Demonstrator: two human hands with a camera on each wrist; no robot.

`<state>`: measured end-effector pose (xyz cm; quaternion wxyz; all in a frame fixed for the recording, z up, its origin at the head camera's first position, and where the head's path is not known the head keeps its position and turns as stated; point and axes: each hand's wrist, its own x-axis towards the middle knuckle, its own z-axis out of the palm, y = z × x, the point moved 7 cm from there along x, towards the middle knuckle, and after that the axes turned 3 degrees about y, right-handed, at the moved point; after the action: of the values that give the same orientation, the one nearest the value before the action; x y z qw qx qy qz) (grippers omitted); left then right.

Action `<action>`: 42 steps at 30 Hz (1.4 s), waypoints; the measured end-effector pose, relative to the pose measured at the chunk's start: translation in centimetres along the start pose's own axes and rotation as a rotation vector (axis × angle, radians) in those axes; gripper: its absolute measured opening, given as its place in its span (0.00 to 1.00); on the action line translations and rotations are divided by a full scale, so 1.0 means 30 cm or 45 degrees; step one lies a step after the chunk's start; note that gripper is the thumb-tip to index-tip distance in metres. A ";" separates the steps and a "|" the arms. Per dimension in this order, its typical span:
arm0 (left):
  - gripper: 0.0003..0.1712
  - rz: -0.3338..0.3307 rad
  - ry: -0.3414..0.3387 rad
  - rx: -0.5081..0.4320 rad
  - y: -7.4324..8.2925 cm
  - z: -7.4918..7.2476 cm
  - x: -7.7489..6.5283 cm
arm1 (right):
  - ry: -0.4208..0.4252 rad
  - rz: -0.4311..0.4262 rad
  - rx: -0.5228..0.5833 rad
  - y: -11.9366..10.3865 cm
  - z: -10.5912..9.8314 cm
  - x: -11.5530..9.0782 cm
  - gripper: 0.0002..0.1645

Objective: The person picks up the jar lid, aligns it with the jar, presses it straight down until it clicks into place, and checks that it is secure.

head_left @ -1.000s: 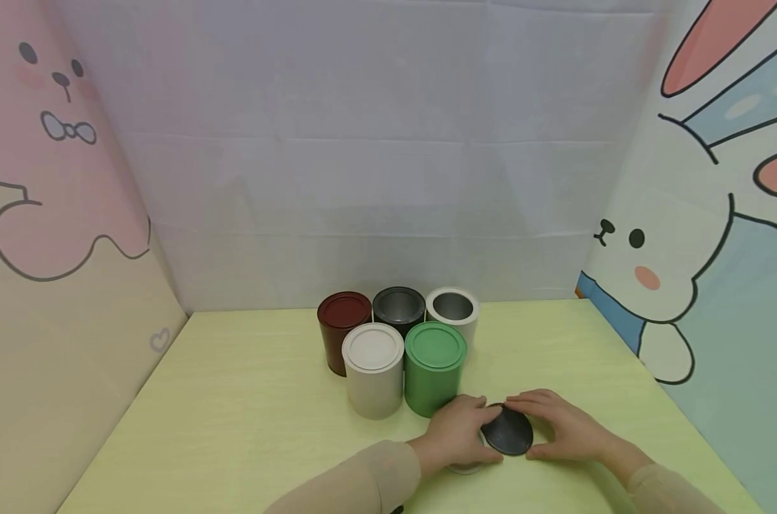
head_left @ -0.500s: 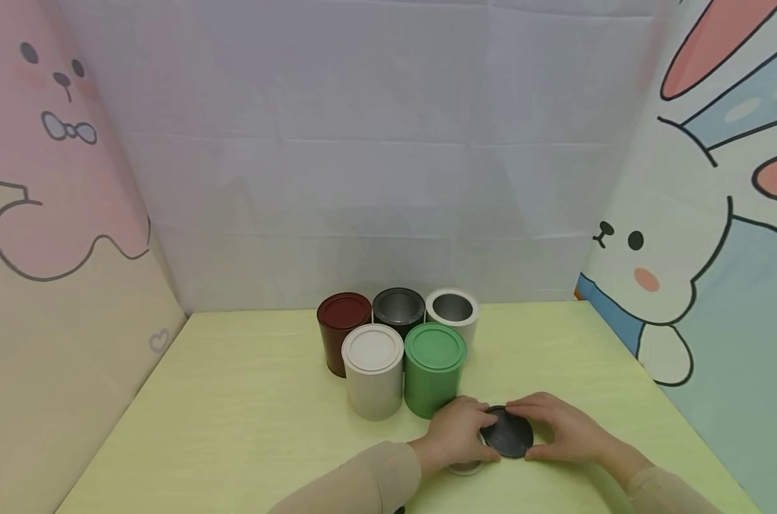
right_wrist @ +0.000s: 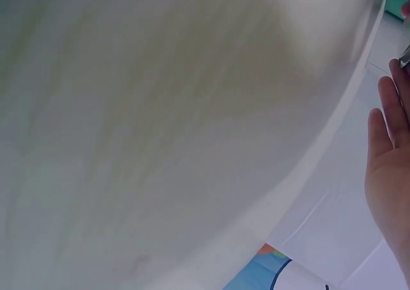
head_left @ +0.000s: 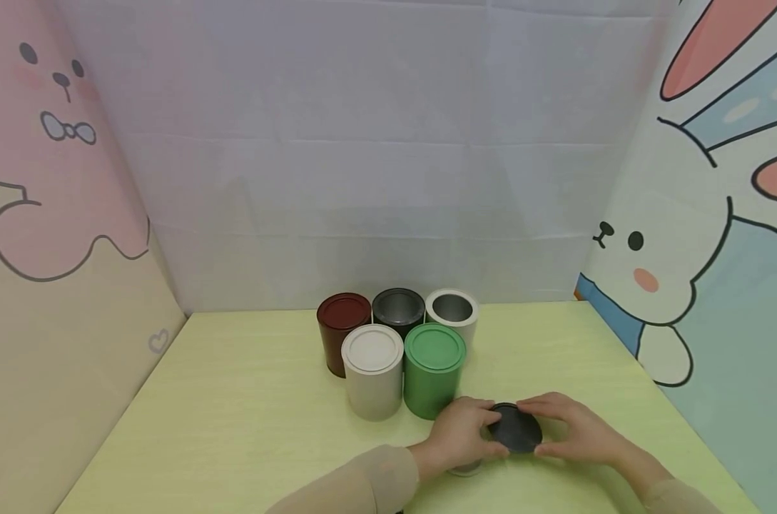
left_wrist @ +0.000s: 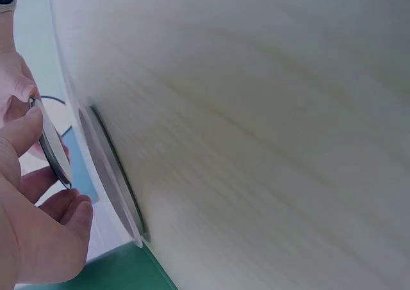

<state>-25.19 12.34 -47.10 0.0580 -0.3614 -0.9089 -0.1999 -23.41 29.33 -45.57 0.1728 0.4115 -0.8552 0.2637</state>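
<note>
Two hands meet over one black disc (head_left: 515,429) from where I stand, the left hand (head_left: 461,432) at one side of its rim and the right hand (head_left: 578,430) at the other. The left fingers and thumb pinch the rim. The right thumb and fingertips grip the opposite edge, with its outer fingers (right_wrist: 379,133) reaching out nearly straight. So the disc sits between the two sets of fingers, tilted and lifted clear of the worktop (head_left: 234,407), its paler underside showing from low down.

Just below the left fingers, partly covered by that hand, a pale-rimmed lid (head_left: 467,469) lies on the worktop. Close beyond the left fingers stands a green can (head_left: 434,382) with its lid on, and left of it a cream can (head_left: 374,385), also lidded. Farther from the fingers, behind those two, I see a dark red can (head_left: 342,325) with a lid, a black can (head_left: 399,308) with an open top, and a white can (head_left: 452,307), open too, its inside grey. Well away to the right of the right fingers, a cartoon rabbit (head_left: 673,275) decorates the side wall.
</note>
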 end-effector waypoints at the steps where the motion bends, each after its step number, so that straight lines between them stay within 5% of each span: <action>1: 0.31 -0.005 0.006 -0.011 0.004 -0.003 0.000 | 0.003 0.008 0.002 -0.003 -0.005 -0.001 0.37; 15: 0.34 -0.078 0.134 -0.220 0.038 -0.066 0.003 | 0.041 0.074 0.040 -0.035 -0.099 0.013 0.38; 33: 0.33 -0.011 0.386 -0.444 0.061 -0.251 0.007 | 0.082 0.180 0.186 -0.081 -0.185 0.086 0.43; 42: 0.33 0.009 0.507 -0.584 0.042 -0.343 -0.016 | 0.200 0.198 0.229 -0.110 -0.191 0.145 0.42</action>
<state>-24.38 8.70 -37.42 0.1526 -0.3222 -0.8095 -0.4665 -22.96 28.35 -37.73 0.1807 0.3361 -0.8411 0.3833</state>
